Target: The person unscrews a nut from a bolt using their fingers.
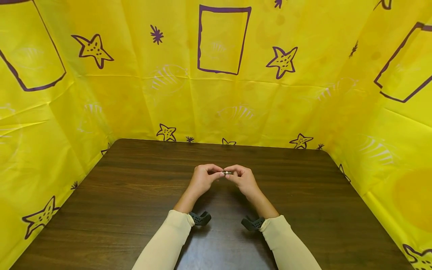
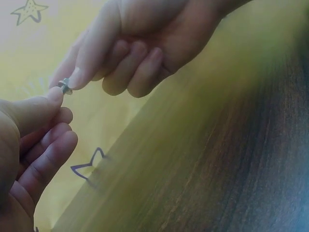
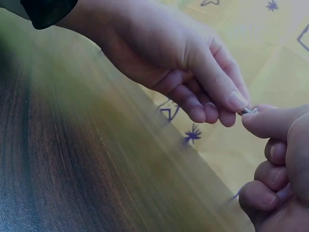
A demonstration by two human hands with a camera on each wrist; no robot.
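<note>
A small silvery metal bolt (image 1: 227, 173) is held up over the table between both hands, with a wider ring-like part, like a nut or washer, around its middle (image 2: 65, 86). My left hand (image 1: 201, 179) pinches one end between thumb and index finger. From the other side my right hand (image 1: 245, 180) pinches the opposite end the same way. The fingertips of the two hands nearly meet, and they cover most of the bolt (image 3: 248, 111) in the right wrist view. On both hands the other fingers curl loosely towards the palm.
Below the hands lies a dark brown wood-grain table (image 1: 135, 210) with rounded far corners. Yellow cloth (image 1: 219, 101) printed with starfish and fish encloses it at the back and sides. Dark straps (image 1: 201, 218) sit on both wrists, at the ends of pale sleeves (image 1: 165, 240).
</note>
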